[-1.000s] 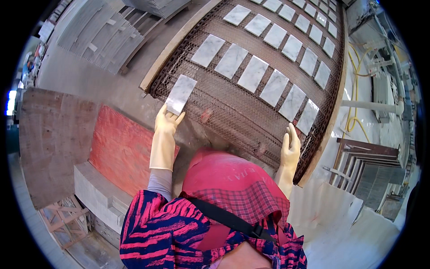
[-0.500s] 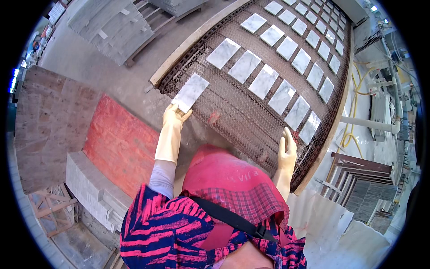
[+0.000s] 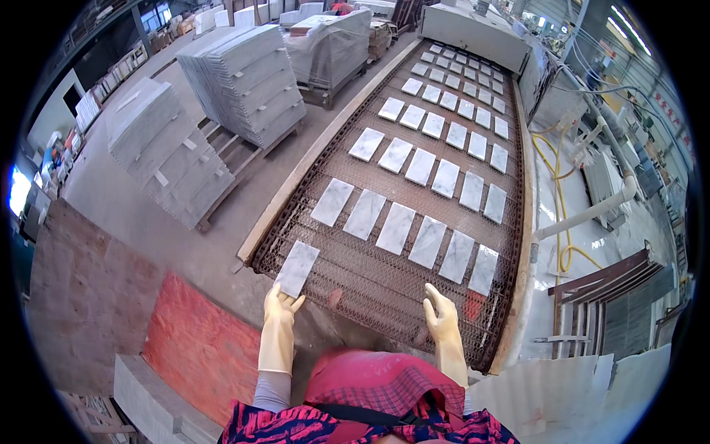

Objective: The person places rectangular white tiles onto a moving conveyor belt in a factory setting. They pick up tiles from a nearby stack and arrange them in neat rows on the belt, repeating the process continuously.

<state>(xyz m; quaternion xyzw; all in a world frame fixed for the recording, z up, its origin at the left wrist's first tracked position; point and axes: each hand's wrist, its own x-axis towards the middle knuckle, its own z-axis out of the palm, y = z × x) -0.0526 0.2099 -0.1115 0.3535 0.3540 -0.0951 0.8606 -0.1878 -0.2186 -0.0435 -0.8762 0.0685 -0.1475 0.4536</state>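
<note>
My left hand [image 3: 281,314], in a cream rubber glove, grips the near end of a grey-veined white marble tile [image 3: 298,268] at the near left corner of a wire-mesh conveyor belt [image 3: 355,296]. The thumb is on the tile's right side; the other fingers are partly hidden beneath it. Gloved the same way, my right hand [image 3: 441,314] hovers over the belt's near right part, fingers stretched out and holding nothing. Beyond both hands, rows of similar marble tiles [image 3: 396,228] lie spaced apart on the mesh.
A pale rail [image 3: 325,148] edges the belt on the left, and a large machine housing [image 3: 473,33] spans its far end. Stacked grey slabs [image 3: 244,85] stand on pallets at left. Red sheeting [image 3: 203,333] lies nearby. A yellow hose [image 3: 566,222] hangs at right.
The view has tilted up, showing more of the belt's far end and the slab stacks. My left hand still holds the tile at the belt's corner; my right hand stays open.
</note>
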